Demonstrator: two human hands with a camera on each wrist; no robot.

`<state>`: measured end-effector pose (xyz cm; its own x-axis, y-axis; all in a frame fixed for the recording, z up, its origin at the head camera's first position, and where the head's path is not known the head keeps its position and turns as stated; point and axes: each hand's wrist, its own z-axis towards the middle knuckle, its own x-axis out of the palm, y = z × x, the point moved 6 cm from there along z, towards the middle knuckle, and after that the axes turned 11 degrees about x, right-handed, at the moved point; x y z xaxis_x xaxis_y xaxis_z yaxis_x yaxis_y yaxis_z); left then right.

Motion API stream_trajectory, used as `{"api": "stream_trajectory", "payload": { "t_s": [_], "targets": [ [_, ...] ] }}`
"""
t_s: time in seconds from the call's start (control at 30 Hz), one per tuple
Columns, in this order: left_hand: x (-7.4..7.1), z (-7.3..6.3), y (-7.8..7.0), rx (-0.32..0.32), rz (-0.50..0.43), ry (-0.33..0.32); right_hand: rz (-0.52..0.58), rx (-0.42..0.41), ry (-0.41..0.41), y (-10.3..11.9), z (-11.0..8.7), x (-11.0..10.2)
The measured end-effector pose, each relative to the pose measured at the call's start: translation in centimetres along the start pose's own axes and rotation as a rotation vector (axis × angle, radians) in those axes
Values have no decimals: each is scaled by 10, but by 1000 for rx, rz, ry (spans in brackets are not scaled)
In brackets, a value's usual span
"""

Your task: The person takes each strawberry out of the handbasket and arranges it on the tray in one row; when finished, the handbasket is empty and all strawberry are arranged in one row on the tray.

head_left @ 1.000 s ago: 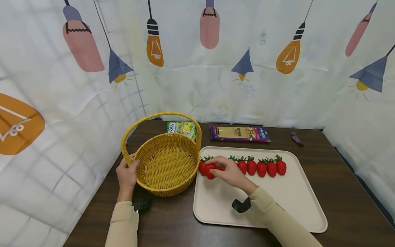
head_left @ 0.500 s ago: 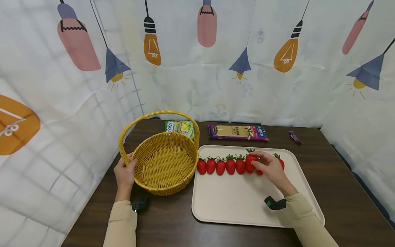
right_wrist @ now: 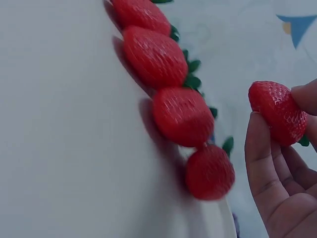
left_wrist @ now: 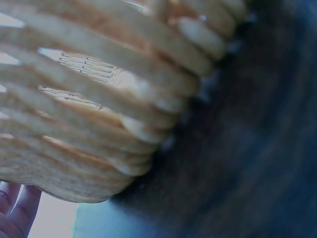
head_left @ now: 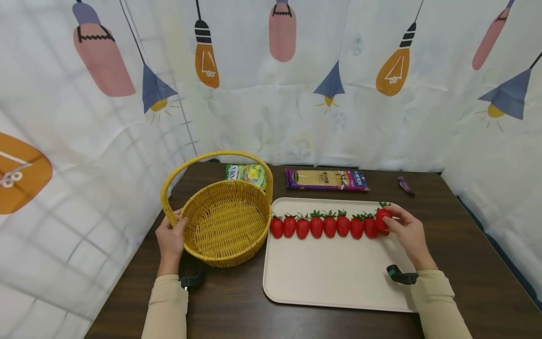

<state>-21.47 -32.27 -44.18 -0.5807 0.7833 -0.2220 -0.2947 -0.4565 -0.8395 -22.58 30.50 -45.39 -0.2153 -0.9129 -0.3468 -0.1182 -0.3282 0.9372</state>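
Note:
My left hand grips the yellow woven basket on its left side, where the tall handle meets the rim. The basket tilts, its bare inside facing me. In the left wrist view the weave is close and blurred, with fingers at the lower left. My right hand pinches a red strawberry between thumb and fingertips. This berry is over the right end of a row of several strawberries on the cream tray; the right wrist view shows it apart from the row's end berry.
Behind the basket lies a green candy bag. A purple-and-yellow packet is at the table's back, and a small purple wrapped piece lies farther right. A printed curtain encloses the dark wooden table.
My right hand has moved rightward along the strawberry row, from its left end to its right end, with a strawberry in its fingers. The left hand and basket have stayed in place.

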Motion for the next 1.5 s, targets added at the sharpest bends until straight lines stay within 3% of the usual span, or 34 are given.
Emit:
{"api": "stream_trajectory", "payload": {
  "t_s": [0.2,0.4,0.53,0.73,0.97,1.2,1.33,1.5],
  "targets": [
    [2,2,15,-11,-16,-10,81,75,-45,-13,1,-25],
    [1,1,13,4,-9,-16,-12,193,-165,-30,0,-40],
    [1,1,13,19,19,-11,-45,229,-207,-38,1,-43],
    [1,1,11,-4,14,-2,-190,222,-227,-43,3,-41],
    [-2,-2,-20,8,-23,12,-294,186,-239,-44,6,-35],
    [-3,-2,-26,1,-6,4,-340,156,-241,-41,7,-31],
    [-2,-1,-18,-5,4,-4,-351,140,-231,-38,6,-30],
    [0,2,9,-11,6,-12,-396,114,-228,-37,4,-31]
  ]
}}
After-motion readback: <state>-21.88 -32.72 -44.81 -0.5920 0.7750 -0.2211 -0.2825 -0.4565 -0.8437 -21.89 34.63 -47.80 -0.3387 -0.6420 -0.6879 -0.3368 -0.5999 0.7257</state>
